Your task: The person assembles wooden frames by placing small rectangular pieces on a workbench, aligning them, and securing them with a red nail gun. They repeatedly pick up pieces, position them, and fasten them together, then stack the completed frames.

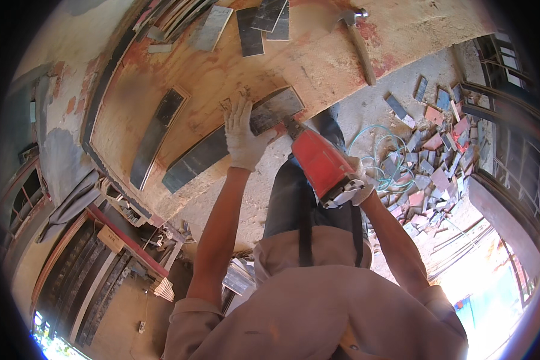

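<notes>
My left hand (244, 137), in a pale work glove, lies flat across a long curved dark panel (198, 155) at the near edge of the workbench (198, 94). Its fingers are spread and grip nothing. A gloved right hand (362, 182), mine, holds a red handheld power tool (321, 157) by its rear end. The tool's dark nose meets or nearly meets the panel's near edge, to the right of my left hand; exact contact cannot be made out. My palm hides the panel's middle. Farther left on the bench is a second curved dark panel (157, 135).
A hammer (361, 54) lies near the bench's right edge. Dark rectangular offcuts (250, 32) and stacked strips (180, 22) are at the far side. On the floor at right are a coiled teal hose (380, 153) and a heap of scrap pieces (432, 166).
</notes>
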The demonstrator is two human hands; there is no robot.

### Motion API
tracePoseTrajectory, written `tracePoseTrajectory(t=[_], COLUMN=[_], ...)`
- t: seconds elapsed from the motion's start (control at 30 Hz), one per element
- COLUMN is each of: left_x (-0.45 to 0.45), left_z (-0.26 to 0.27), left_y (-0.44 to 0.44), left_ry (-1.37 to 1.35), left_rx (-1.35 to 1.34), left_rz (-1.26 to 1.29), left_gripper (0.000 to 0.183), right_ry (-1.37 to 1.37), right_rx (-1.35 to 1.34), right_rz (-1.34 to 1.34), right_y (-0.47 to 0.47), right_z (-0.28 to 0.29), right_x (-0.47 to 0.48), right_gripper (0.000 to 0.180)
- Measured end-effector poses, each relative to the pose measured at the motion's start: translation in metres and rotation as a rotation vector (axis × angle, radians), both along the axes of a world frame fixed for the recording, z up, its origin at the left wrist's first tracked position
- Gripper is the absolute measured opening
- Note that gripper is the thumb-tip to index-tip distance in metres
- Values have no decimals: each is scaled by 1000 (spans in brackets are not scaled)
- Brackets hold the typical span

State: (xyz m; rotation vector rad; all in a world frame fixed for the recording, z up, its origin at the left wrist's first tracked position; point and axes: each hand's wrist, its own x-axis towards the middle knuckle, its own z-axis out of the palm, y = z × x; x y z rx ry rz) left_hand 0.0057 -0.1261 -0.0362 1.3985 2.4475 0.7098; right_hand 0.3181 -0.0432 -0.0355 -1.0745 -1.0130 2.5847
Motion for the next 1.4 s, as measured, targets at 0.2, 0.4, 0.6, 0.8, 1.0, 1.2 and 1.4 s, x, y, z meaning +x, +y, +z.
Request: tracePoseTrajectory(t=[0.2,0.4,0.6,0.8,1.0,1.2,1.4], left_x=[-10,-7,-9,-10,-50,-182,-257], left_z=[-4,-2,-5,3,42,68,15], left_y=[-23,-21,-20,-21,-39,-104,-133], left_ry=[-12,-34,-9,75,103,249,318], left_rx=[-45,-66,-33,-103,-396,-357,-508], left_rz=[10,45,9,-28,-80,194,182], left_gripper=[74,74,78,86,88,92,93], right_ry=[159,4,21,12,-362,-605,-670], right_rx=[-395,-331,-358,807,1057,1187,1300], right_rz=[-78,-85,-84,377,700,835,794], right_y=[-6,-7,-5,10,-3,-6,-15], right_z=[6,12,9,45,40,35,32], right_x=[-45,-60,-53,-30,77,143,153], right_gripper=[40,37,44,44,35,27,21])
